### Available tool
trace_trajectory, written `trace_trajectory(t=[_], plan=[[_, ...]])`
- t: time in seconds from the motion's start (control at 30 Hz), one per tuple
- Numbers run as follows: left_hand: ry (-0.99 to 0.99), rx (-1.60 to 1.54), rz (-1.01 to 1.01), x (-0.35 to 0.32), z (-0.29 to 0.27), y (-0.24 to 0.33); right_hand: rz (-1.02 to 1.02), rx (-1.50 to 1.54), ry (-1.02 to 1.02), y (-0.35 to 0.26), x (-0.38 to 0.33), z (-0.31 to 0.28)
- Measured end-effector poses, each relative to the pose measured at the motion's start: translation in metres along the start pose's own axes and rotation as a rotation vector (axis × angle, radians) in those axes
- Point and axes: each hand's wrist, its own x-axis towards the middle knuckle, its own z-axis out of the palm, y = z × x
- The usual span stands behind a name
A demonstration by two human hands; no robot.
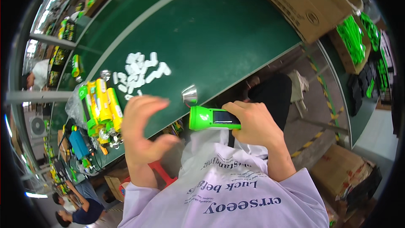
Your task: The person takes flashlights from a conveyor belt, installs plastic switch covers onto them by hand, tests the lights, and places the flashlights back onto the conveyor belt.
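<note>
A bright green flashlight body [203,117] with a dark rectangular panel on its side lies level in front of my shirt. My right hand [255,122] is wrapped round its right end. To the left of it, my left hand [145,128] is raised, slightly blurred, with thumb and fingers wide apart and nothing between them. A shiny silver reflector cup [190,94] sits near the table edge, just beyond the green body's round end. A thin reddish wire seems to run between the cup and that end.
Small white pieces [137,71] lie scattered on the green table [211,38]. Yellow and green flashlights [99,105] are grouped at the left, beside a blue tool [79,144]. A large cardboard box [306,4] stands at the far right. Other people [84,209] are at lower left.
</note>
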Motion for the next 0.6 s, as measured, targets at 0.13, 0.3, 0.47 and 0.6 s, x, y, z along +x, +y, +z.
trace_trajectory(t=[0.13, 0.3, 0.47, 0.6], plan=[[-0.445, 0.188, 0.165, 0.016, 0.013, 0.003, -0.322, -0.387, 0.066, -0.021, 0.035, -0.015], [-0.481, 0.156, -0.051, 0.021, 0.012, -0.013, -0.527, -0.556, 0.212, -0.046, 0.056, -0.042], [-0.442, -0.419, -0.508, 0.016, 0.003, -0.038, -0.625, -0.034, 0.589, -0.037, 0.056, -0.071], [-0.272, -0.952, -0.654, 0.007, 0.003, -0.071, -0.538, 0.076, 0.672, 0.002, 0.06, -0.056]])
